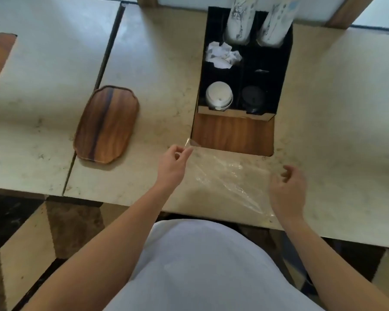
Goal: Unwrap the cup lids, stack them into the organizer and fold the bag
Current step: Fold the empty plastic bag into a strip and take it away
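Note:
A clear plastic bag (225,176) lies flat on the marble counter in front of the black organizer (283,70). My left hand (173,164) pinches the bag's far left corner and lifts it slightly. Over the bag's right edge hovers my right hand (288,189), its fingers curled and apart, holding nothing that I can see. Inside the organizer, a stack of white lids (219,95) fills the front left compartment and a stack of black lids (253,99) fills the front right one.
A wooden tray (106,124) lies on the counter to the left. Crumpled white paper (222,55) sits in a middle organizer compartment, and two stacks of patterned cups (240,19) stand at its back. The counter's front edge runs just below the bag.

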The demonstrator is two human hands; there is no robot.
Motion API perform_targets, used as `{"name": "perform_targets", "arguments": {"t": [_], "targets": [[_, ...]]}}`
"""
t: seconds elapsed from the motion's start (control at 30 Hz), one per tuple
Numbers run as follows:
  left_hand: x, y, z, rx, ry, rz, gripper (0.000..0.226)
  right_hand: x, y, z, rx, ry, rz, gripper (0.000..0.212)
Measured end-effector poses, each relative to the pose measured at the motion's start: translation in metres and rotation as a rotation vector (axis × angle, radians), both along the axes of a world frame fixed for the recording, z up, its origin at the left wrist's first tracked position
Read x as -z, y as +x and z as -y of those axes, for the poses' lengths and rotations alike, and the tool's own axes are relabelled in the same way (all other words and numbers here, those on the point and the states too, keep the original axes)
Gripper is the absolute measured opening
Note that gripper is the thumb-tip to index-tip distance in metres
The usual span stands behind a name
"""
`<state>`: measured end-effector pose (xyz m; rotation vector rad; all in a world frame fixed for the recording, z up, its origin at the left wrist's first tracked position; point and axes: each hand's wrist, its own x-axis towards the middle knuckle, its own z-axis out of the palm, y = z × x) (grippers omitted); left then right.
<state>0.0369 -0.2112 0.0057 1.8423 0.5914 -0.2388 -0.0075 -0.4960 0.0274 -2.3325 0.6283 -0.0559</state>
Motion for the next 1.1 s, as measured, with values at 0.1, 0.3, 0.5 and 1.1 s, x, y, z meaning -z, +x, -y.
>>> {"name": "perform_targets", "arguments": {"t": [0.1,0.3,0.5,1.1], "targets": [[0.002,0.002,0.02,-0.086,-0.141,-0.143,0.048,0.009,-0.003,-0.028,-0.566,-0.24,0.027,0.046],[0.008,-0.019,0.022,0.001,-0.315,-0.484,0.046,0.049,-0.007,-0.057,-0.834,-0.394,-0.191,0.067],[0.013,-0.029,0.02,0.068,-0.456,-0.462,0.02,0.053,-0.005,-0.054,-0.902,-0.416,-0.219,0.07],[0.019,0.028,-0.003,0.29,0.085,-0.272,0.008,0.071,-0.019,0.011,-1.003,-0.537,-0.277,0.061]]}}
